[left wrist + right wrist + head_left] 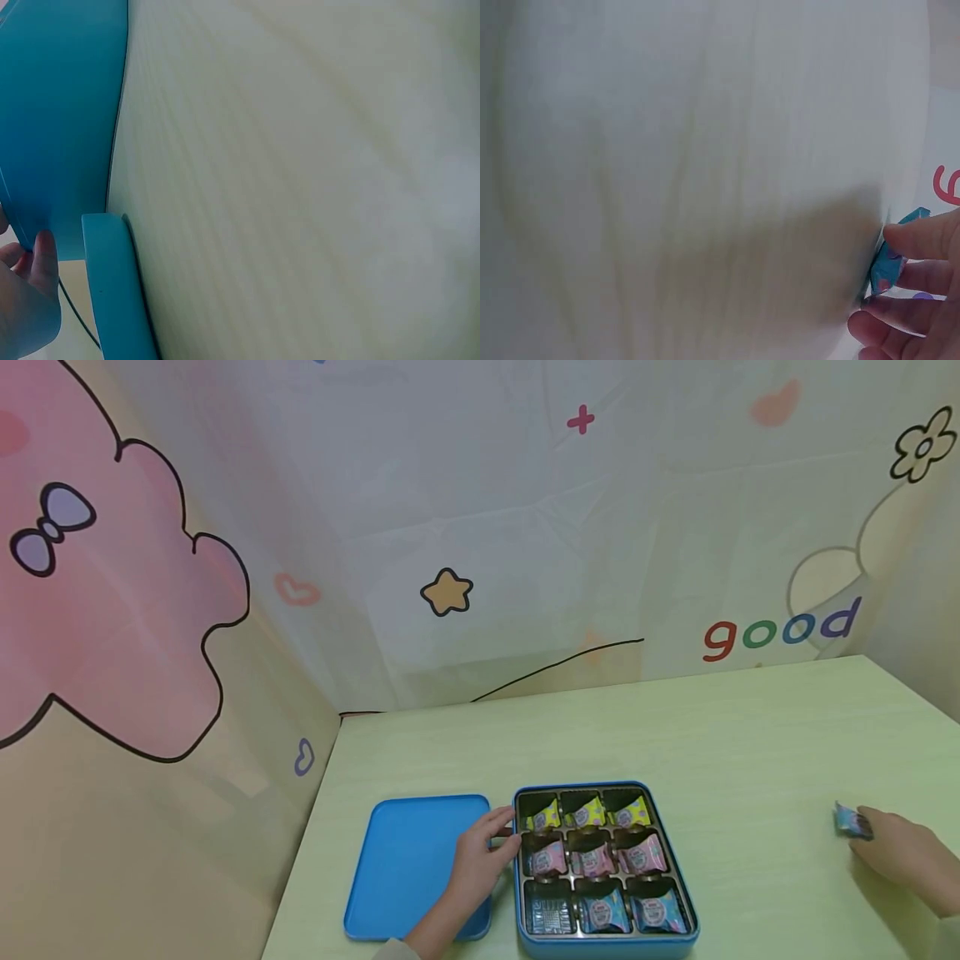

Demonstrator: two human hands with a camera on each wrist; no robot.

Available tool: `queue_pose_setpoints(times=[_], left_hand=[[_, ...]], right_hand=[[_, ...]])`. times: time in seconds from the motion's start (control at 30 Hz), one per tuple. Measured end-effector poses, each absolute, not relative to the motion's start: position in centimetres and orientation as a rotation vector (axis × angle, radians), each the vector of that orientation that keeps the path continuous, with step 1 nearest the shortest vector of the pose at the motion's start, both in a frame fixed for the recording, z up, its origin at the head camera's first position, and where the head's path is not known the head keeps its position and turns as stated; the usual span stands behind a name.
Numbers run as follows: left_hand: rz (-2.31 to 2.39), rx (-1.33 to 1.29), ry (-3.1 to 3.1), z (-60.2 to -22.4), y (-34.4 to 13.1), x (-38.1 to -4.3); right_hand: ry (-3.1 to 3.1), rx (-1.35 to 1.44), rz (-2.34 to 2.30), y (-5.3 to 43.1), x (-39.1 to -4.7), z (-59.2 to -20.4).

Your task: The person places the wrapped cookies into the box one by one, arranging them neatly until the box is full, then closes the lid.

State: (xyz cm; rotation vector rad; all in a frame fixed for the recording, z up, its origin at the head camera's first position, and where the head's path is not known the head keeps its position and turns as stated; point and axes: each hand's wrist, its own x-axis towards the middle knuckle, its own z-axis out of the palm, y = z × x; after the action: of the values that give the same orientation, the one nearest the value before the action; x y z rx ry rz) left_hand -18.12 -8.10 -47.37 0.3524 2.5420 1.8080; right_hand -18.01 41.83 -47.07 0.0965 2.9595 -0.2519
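A blue square tin (607, 948) holds a tray of nine compartments with small wrapped candies. Yellow-green candies (587, 812) fill the far row and pink ones (595, 860) the middle row. Blue candies (604, 912) lie in two compartments of the near row; its left compartment (550, 910) is bare. My left hand (480, 858) rests against the tin's left side, fingertips at the rim. Far to the right, my right hand (900, 850) pinches a blue-wrapped candy (849, 821) between thumb and fingers. The right wrist view shows that candy (889, 268) close over the table.
A blue lid (412, 860) lies flat on the table left of the tin, partly under my left forearm. The pale green table (750, 760) ends at a printed cloth backdrop (525, 568) behind and at the left.
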Motion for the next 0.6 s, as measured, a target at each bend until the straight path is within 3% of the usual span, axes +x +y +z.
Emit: queue_pose_setpoints(times=[0.23, 0.6], left_hand=[[1.779, 0.354, 2.56, -48.1, -8.2, -18.5], [1.775, 0.348, 2.553, -48.3, -8.2, -18.5]], right_hand=[[3.037, 0.002, -0.25, 41.5, -17.7, -46.9], [3.089, 0.089, -0.337, 40.7, -17.3, -46.1]])
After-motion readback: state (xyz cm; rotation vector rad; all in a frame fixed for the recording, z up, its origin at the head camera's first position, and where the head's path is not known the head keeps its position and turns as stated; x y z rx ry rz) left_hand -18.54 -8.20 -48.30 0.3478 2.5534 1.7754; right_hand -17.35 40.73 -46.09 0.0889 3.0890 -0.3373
